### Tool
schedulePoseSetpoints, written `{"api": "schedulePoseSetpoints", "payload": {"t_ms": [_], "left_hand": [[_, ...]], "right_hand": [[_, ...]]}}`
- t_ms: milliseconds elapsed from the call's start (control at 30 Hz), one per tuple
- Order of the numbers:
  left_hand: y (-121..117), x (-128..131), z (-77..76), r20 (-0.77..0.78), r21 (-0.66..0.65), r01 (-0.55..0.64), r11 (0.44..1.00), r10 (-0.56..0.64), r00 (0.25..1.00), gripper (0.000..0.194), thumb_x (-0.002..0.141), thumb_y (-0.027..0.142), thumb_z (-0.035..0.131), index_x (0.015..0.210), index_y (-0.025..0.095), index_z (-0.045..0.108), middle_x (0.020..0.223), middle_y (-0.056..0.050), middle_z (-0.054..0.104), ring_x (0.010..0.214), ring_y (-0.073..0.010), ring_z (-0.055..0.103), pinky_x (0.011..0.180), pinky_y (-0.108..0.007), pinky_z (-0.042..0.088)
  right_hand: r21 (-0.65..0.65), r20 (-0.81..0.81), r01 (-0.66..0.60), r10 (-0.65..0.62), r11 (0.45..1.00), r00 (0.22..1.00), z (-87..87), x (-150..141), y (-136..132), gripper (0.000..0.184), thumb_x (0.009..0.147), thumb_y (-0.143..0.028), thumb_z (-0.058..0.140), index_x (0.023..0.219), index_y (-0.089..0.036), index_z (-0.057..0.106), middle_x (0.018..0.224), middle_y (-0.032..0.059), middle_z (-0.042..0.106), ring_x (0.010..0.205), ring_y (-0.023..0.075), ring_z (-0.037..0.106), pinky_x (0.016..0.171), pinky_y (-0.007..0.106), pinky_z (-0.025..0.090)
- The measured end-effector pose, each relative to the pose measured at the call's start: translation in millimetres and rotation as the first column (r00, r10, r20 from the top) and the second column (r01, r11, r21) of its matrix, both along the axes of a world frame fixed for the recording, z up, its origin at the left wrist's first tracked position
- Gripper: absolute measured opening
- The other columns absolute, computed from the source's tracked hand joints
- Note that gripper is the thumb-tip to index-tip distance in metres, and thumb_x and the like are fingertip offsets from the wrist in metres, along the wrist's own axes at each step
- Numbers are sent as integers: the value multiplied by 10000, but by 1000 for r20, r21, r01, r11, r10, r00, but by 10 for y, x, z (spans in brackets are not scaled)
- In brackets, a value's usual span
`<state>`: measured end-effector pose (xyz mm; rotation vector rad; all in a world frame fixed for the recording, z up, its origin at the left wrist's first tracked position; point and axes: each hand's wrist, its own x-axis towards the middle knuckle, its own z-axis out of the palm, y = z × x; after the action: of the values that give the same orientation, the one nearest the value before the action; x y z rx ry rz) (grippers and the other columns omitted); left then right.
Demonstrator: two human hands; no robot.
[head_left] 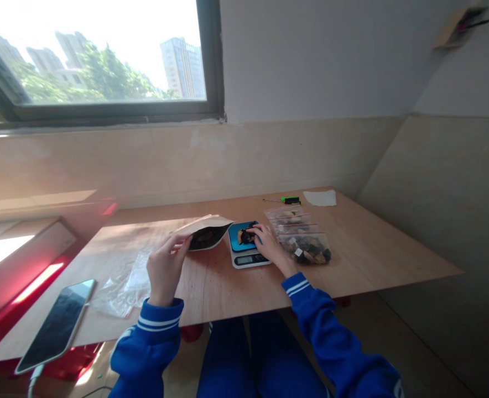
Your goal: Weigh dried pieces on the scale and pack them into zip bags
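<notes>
My left hand (167, 265) pinches the edge of a paper pouch (219, 222), whose dark mouth gapes open toward me. Some dark contents seem to lie inside the pouch, but I cannot make them out. To its right stands a kitchen scale (237, 260) with a blue top and a small display. Dark and tan dried pieces (245, 236) lie on the scale's top. Over them is my right hand (267, 241), fingers bent and touching the pieces. Whether its fingertips grip any piece is hard to see.
Several zip bags (306, 243) of similar dried pieces lie right of the scale. Behind them are a green-and-black screwdriver (290, 200) and a white paper scrap (320, 198). On the left lie clear plastic bags (124, 284) and a phone (57, 326) with a cable, near the table's edge.
</notes>
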<state>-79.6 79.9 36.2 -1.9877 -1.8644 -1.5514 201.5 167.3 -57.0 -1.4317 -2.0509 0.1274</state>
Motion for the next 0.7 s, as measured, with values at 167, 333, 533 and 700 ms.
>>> {"api": "schedulePoseSetpoints", "payload": {"t_ms": [167, 333, 533, 700], "left_hand": [[-10, -3, -4, -8, -13, -15, 1000, 14, 1000, 197, 830, 429, 616, 826, 255, 707, 777, 38, 717, 657, -134, 678, 589, -230, 462], [-11, -7, 1, -2, -21, -14, 1000, 14, 1000, 207, 833, 438, 607, 835, 258, 709, 790, 37, 718, 666, -135, 678, 606, -235, 469], [-13, -21, -2, 9, -13, -5, 1000, 5, 1000, 212, 832, 443, 609, 843, 256, 708, 808, 32, 718, 668, -137, 673, 616, -241, 471], [-20, -6, 1, 9, -15, -3, 1000, 3, 1000, 201, 832, 432, 614, 838, 256, 710, 784, 35, 714, 665, -136, 674, 603, -237, 463]], "right_hand": [[-34, 21, -42, 43, 999, 999, -37, -80, -62, 427, 840, -24, 449, 1123, -234, 690, 1240, 90, 562, 1175, 238, 450, 1000, 416, 377], [-81, 80, -7, 13, 997, 997, 18, -158, -74, 437, 860, -57, 457, 1210, -240, 645, 1375, 102, 492, 1240, 283, 405, 997, 486, 354], [-58, 84, -13, 18, 998, 996, 92, -112, -127, 376, 858, -56, 460, 1038, -252, 727, 1362, 102, 505, 1253, 298, 398, 1009, 508, 339], [67, -134, -75, 83, 995, 987, 295, -116, -274, 378, 812, -3, 447, 930, -219, 734, 1201, 99, 596, 1166, 256, 477, 1015, 479, 362]]}}
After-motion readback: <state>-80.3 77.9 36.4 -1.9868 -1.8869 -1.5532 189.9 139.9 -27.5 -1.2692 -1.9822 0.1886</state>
